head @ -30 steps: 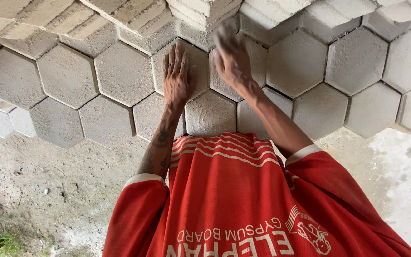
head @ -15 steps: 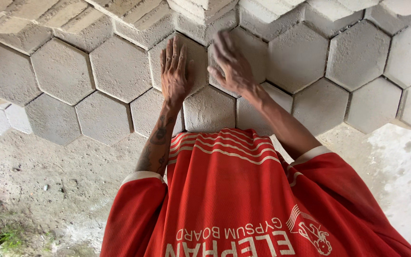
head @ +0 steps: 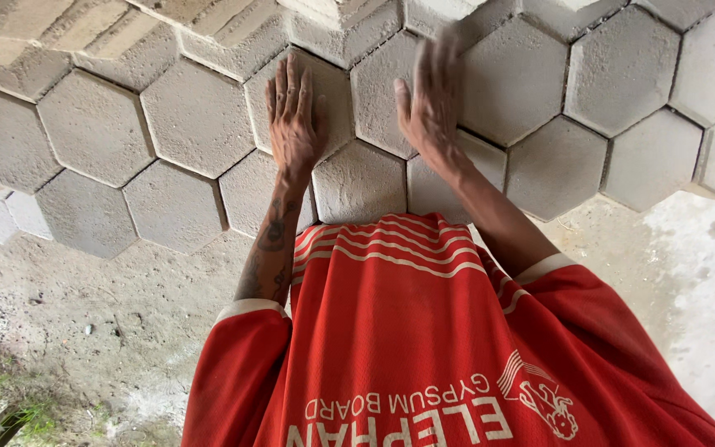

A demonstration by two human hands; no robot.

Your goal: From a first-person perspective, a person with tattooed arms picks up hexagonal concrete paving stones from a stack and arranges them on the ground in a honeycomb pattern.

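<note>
right hand fingertips motion-blurred, hexagonal blocks cut off at edges — lower ones hidden behind red shirt

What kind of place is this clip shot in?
Likely an outdoor paving site or paver yard: grey hexagonal concrete blocks stacked in rows, both hands, left hand and right hand, on them, bare rough concrete ground with grass at the edge.

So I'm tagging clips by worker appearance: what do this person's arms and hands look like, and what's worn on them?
Both hands are bare, with no gloves. The left hand has dark tattoos running along its forearm. The right hand is motion-blurred, and no markings show on that arm. Short red sleeves with pale cuffs end above the elbows, part of a red shirt with white stripes.
</note>
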